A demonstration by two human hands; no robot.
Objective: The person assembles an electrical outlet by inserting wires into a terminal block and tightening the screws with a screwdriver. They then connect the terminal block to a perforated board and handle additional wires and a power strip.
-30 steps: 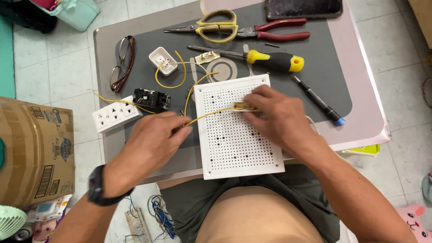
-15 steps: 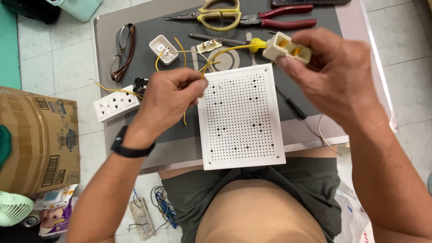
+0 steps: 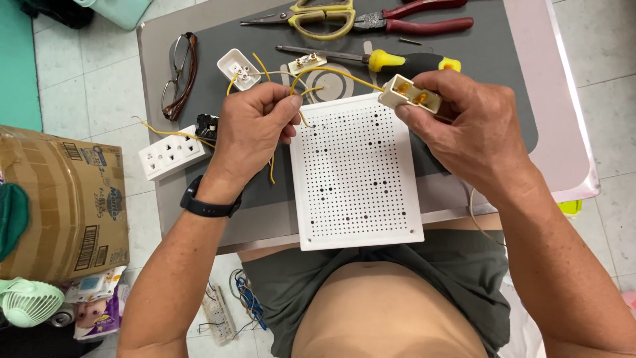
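The white perforated board [image 3: 356, 174] lies flat on the grey table [image 3: 199, 212], overhanging its near edge. Above the board's upper left corner the left hand [image 3: 252, 126] is closed, pinching a yellow wire [image 3: 331, 71] between thumb and fingers. Over its upper right corner the right hand [image 3: 467, 126] grips a small cream terminal block [image 3: 409, 93], raised off the board. The step looks like wiring that block; feeding the wire end in calls for steady alignment.
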